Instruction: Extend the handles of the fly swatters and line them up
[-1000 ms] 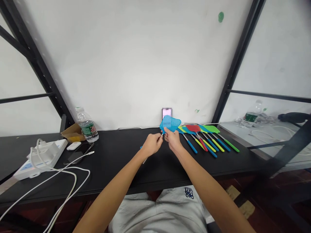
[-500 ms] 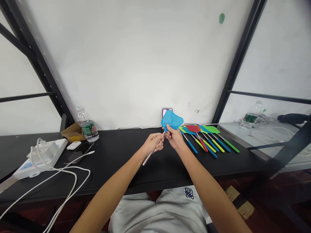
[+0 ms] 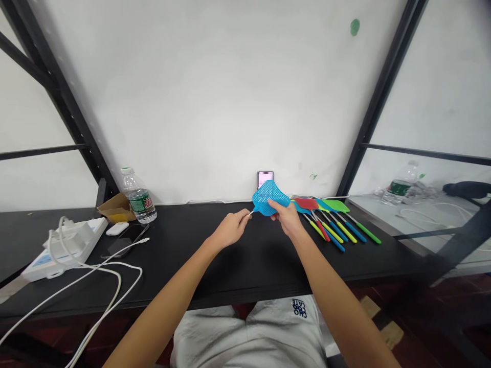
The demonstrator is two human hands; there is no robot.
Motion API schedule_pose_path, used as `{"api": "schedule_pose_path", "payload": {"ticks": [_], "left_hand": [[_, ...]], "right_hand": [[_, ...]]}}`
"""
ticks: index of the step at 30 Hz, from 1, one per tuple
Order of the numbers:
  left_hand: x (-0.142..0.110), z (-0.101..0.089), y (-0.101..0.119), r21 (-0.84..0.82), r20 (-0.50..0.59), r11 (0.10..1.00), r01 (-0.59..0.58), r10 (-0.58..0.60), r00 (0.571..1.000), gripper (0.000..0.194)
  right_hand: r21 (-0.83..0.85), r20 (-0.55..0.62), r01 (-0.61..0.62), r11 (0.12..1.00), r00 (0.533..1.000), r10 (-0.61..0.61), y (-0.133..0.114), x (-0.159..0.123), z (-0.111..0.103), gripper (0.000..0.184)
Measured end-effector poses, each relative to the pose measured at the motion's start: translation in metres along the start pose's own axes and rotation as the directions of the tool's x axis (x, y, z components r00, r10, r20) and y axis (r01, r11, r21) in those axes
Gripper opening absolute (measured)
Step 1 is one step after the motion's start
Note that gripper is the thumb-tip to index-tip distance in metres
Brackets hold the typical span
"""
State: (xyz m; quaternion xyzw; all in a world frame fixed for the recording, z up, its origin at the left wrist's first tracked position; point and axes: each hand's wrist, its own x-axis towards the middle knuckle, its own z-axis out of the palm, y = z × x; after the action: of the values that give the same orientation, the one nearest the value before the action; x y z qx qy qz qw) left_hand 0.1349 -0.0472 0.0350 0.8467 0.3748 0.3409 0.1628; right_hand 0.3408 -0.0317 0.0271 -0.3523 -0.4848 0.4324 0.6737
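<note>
A blue fly swatter (image 3: 264,198) with a perforated head is held up over the black table between both hands. My left hand (image 3: 233,227) is closed on its thin metal rod, just below the head; the rest of the rod is hidden behind the hand and forearm. My right hand (image 3: 286,215) pinches the edge of the blue head, thumb on top. Close by on the right lie several swatters in a fanned row, among them a red swatter (image 3: 307,204) and a green swatter (image 3: 337,205).
A phone-like screen (image 3: 265,177) leans against the wall behind the swatter. On the left are a water bottle (image 3: 141,200), a cardboard box (image 3: 114,208), a white case (image 3: 117,229), a dark phone (image 3: 126,240) and a power strip (image 3: 65,250) with loose white cables.
My left hand has shifted a little left and my right hand a little right along the swatter. The blue head now tilts flatter, and the rod's lower end is hidden from sight.
</note>
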Motion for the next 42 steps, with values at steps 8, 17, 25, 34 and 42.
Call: {"api": "schedule_pose_path", "payload": {"ticks": [8,17,25,34,42], "left_hand": [[-0.007,0.001,-0.017,0.291,0.112,0.956,0.024,-0.059,0.992,0.027],[-0.014,0.010,-0.015,0.419,0.147,0.907,-0.026,-0.040,0.988,0.029],[-0.015,0.005,-0.019,0.452,0.164,0.892,-0.027,-0.054,0.985,0.033],[-0.010,0.009,-0.013,0.675,0.132,0.738,-0.024,-0.089,0.987,0.031],[-0.010,0.000,-0.017,0.623,0.162,0.779,-0.069,-0.043,0.986,0.031]], "right_hand": [[-0.242,0.265,-0.116,0.963,0.947,0.180,0.006,0.003,-0.025,0.037],[-0.306,0.332,-0.175,0.936,0.902,0.277,0.011,0.002,-0.026,0.045],[-0.287,0.303,-0.175,0.942,0.916,0.263,0.017,0.001,-0.024,0.045],[-0.318,0.182,-0.321,0.892,0.903,0.390,0.007,0.003,-0.018,0.040],[-0.281,0.253,-0.207,0.937,0.926,0.280,0.003,-0.003,-0.019,0.042]]}}
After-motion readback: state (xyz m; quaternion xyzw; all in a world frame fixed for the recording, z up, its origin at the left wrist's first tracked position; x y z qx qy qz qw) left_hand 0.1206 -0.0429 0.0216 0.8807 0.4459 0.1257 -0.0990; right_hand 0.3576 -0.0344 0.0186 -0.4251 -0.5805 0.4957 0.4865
